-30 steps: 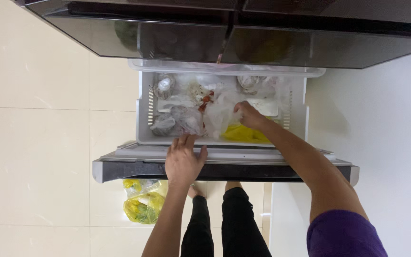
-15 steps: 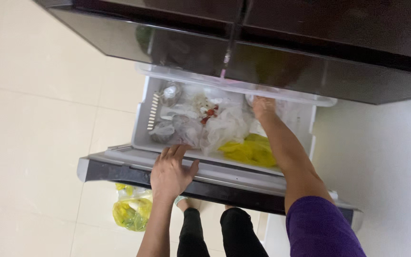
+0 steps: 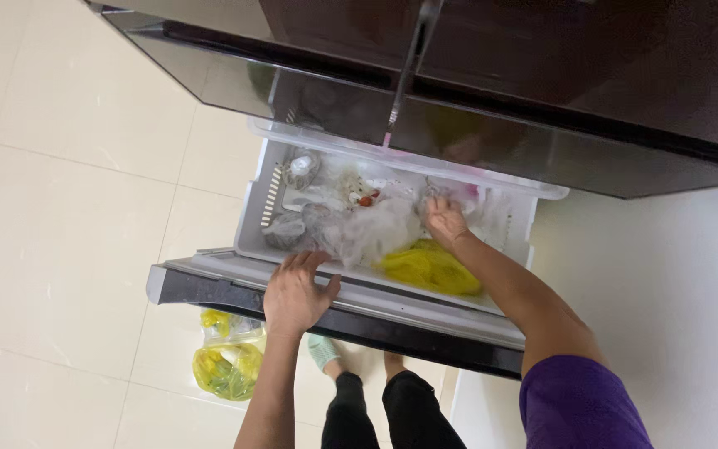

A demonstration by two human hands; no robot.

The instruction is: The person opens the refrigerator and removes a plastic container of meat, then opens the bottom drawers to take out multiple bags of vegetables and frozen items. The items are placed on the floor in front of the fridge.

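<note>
Left hand (image 3: 295, 291) rests spread and palm-down on the open freezer drawer (image 3: 251, 224) front rim, while the right hand (image 3: 445, 221), arm extended, grips a clear plastic bag (image 3: 376, 233) inside it.

Left hand (image 3: 295, 291) rests on the freezer drawer (image 3: 253, 218) front — right hand (image 3: 445, 221) grips a clear bag (image 3: 376, 233) inside.
</note>
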